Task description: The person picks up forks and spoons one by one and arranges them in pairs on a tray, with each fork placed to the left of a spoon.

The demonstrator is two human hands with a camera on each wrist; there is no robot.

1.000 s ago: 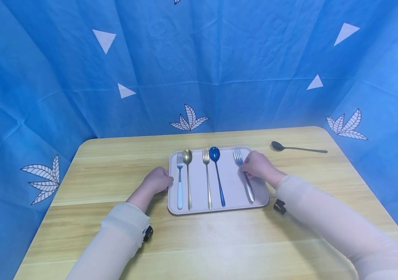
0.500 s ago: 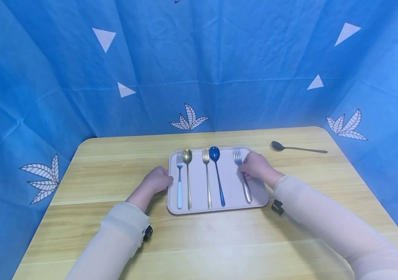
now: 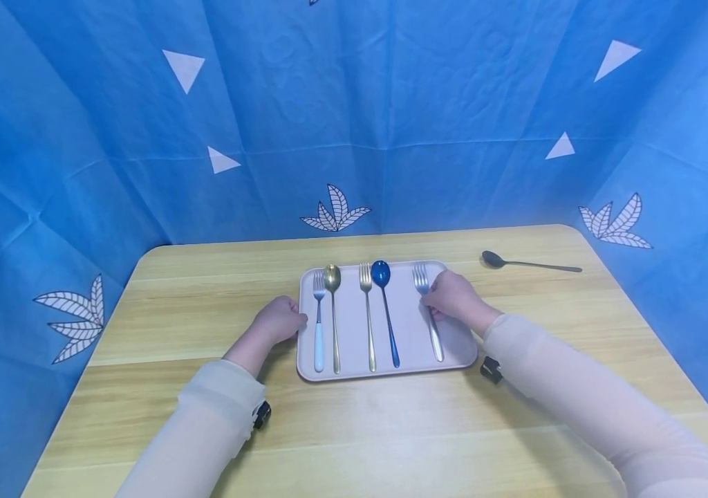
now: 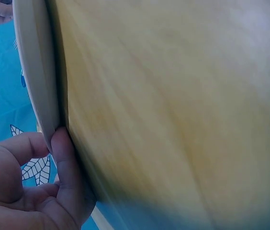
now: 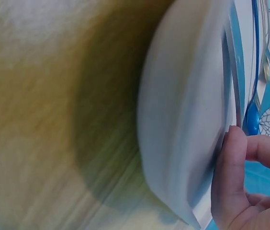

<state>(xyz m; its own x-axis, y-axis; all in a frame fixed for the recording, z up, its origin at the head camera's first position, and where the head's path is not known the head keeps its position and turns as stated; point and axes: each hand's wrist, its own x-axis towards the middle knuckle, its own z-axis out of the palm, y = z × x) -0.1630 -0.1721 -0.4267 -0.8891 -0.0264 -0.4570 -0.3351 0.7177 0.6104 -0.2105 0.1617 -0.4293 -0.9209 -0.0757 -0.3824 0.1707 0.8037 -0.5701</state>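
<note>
A pale pinkish tray [image 3: 350, 346] lies on the table. My left hand [image 3: 278, 320] pinches its left rim between thumb and fingers, as the left wrist view shows up close. Over the tray's right part my right hand [image 3: 455, 299] pinches a silver fork [image 3: 435, 341] at its neck, tines pointing away from me. To the left of that fork lie a blue spoon [image 3: 388, 318], a gold fork [image 3: 369, 321], a gold spoon [image 3: 334, 321] and a fork with a light blue handle [image 3: 319, 346], all roughly parallel, heads at the far side.
A black spoon [image 3: 534, 265] lies sideways on the wooden table [image 3: 205, 290], beyond the tray's far right corner. Blue patterned cloth [image 3: 453, 124] hangs behind the table and along both sides.
The silver fork's handle end has swung left, so the fork lies closer to parallel with the others. My right hand shifted slightly left with it. The left hand has stayed at the rim.
</note>
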